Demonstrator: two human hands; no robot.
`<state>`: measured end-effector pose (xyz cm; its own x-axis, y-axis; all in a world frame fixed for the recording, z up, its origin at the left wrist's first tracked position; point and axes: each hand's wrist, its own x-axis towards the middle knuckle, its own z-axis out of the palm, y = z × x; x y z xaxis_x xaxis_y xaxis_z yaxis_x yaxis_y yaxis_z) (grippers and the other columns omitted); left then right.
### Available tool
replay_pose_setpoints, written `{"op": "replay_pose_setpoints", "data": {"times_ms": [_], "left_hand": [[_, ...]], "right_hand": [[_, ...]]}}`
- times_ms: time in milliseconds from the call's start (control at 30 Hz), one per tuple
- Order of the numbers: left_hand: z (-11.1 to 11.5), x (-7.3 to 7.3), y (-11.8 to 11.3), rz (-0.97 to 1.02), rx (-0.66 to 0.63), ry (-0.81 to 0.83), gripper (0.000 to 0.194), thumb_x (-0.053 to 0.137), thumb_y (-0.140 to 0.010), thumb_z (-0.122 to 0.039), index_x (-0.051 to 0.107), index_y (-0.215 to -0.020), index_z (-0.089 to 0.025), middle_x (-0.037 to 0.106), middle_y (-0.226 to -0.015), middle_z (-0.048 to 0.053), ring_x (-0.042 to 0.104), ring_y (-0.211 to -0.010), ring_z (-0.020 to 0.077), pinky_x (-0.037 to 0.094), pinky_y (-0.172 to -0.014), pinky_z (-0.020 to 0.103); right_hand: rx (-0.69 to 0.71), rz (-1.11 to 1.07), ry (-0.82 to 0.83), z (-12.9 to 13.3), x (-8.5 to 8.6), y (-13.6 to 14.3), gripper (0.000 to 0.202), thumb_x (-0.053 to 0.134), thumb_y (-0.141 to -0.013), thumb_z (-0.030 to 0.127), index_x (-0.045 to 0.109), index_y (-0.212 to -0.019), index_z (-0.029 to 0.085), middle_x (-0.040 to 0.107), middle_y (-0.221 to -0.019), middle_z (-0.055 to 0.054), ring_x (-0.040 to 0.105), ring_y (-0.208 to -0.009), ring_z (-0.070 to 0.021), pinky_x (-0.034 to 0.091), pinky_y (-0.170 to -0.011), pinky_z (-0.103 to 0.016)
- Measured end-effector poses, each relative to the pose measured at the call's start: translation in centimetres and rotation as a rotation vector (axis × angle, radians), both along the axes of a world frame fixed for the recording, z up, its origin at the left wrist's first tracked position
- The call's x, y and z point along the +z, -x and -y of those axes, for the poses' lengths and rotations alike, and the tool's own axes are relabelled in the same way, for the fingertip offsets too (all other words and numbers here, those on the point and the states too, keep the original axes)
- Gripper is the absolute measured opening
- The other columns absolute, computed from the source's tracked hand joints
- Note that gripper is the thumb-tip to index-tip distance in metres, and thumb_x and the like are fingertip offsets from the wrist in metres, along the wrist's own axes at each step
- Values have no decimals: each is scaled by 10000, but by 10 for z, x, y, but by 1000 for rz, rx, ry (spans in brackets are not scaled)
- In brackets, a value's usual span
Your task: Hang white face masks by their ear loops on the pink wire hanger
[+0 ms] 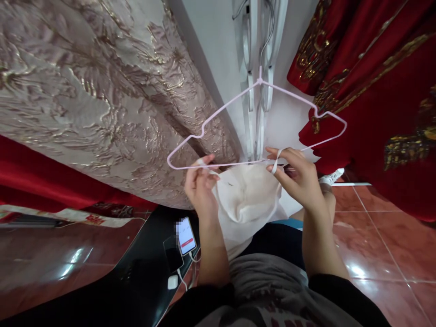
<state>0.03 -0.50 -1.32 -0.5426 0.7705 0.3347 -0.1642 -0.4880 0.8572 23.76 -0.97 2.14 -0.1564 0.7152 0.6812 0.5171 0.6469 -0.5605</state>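
Observation:
A pale pink hanger point(226, 102) hangs by its metal hook in front of me. Below its bottom bar is a cream-white garment point(250, 193) with thin white straps, its lower part draping over my lap. My left hand point(201, 185) is at the left part of the bar, a strap caught at its fingers; that hand is slightly blurred. At the right part of the bar, my right hand point(299, 175) has another white strap point(276, 160) stretched in a loop around its thumb and forefinger. Whether either strap passes round the bar, I cannot tell.
Embossed pinkish fabric point(112, 91) hangs on the left, and red gold-trimmed cloth point(381, 91) on the right. White metal rails point(250, 45) rise behind the hanger. A lit phone point(186, 236), a dark phone point(173, 254) and a white earbud case point(172, 282) lie on the black surface point(112, 290).

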Motion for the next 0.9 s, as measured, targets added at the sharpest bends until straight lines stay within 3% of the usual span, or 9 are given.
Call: {"op": "replay_pose_setpoints", "data": {"times_ms": [133, 200, 333, 467, 600, 667, 733, 833, 900], "left_hand": [[-8, -1, 44, -25, 517, -175, 213, 787, -812, -122, 849, -1001, -200, 870, -1068, 52, 790, -873, 171, 515, -586, 226], [-10, 5, 61, -52, 558, -214, 221, 831, -837, -124, 876, -1019, -241, 883, -1092, 27, 819, -965, 208, 591, -683, 291], [-9, 31, 66, -224, 239, -174, 179, 895, -936, -222, 900, -1095, -305, 889, -1161, 12, 832, -1144, 273, 649, -883, 413], [-12, 68, 52, -531, -5, -178, 177, 902, -952, -261, 919, -1126, -288, 873, -1047, 24, 803, -960, 195, 627, -875, 336], [-22, 93, 49, -715, -120, -92, 211, 720, -1044, -158, 846, -896, -239, 745, -802, -11, 680, -763, 162, 517, -727, 298], [-28, 90, 49, -667, -116, -61, 309, 662, -1044, -120, 754, -761, -205, 654, -689, -16, 605, -673, 147, 471, -671, 293], [-31, 78, 47, -437, -81, -47, 276, 708, -1016, -166, 710, -742, -200, 638, -668, -15, 604, -639, 141, 488, -650, 285], [-26, 48, 30, 56, -57, -29, 178, 822, -954, -368, 734, -902, -223, 682, -717, -18, 674, -641, 145, 537, -625, 272], [-17, 30, 11, 241, -119, -6, 364, 809, -952, -589, 742, -989, -233, 738, -796, 3, 736, -722, 155, 590, -698, 280]], "right_hand": [[-33, -28, -27, 4, 0, -8, 366, 739, -1036, 263, 784, -1386, 359, 840, -1061, 2, 755, -983, -206, 558, -956, -395], [-45, -39, -42, 4, 0, -10, 354, 749, -1029, 269, 789, -1371, 353, 841, -1053, 6, 748, -973, -201, 551, -954, -391], [-43, -41, -49, 4, -2, -5, 326, 775, -1010, 313, 797, -1335, 333, 841, -1046, 0, 746, -963, -212, 547, -947, -405], [-99, -40, -83, 6, -8, 7, 252, 774, -1006, 354, 805, -1249, 294, 823, -989, -10, 723, -898, -213, 539, -920, -419], [-134, -59, -116, 8, -13, 12, 221, 773, -1001, 328, 801, -1217, 283, 786, -929, 4, 683, -826, -190, 524, -895, -407], [-135, -63, -129, 9, -13, 11, 220, 772, -994, 301, 802, -1212, 284, 785, -940, 3, 685, -834, -190, 518, -887, -403], [-133, -59, -126, 10, -14, 9, 230, 762, -993, 278, 803, -1219, 293, 786, -947, 2, 690, -842, -194, 516, -880, -403], [-139, -60, -115, 11, -13, 8, 242, 753, -996, 268, 804, -1230, 305, 786, -950, 3, 697, -852, -197, 524, -893, -408], [-140, -65, -110, 12, -12, 10, 240, 758, -995, 275, 803, -1230, 303, 791, -964, 3, 706, -875, -199, 534, -918, -416]]}}
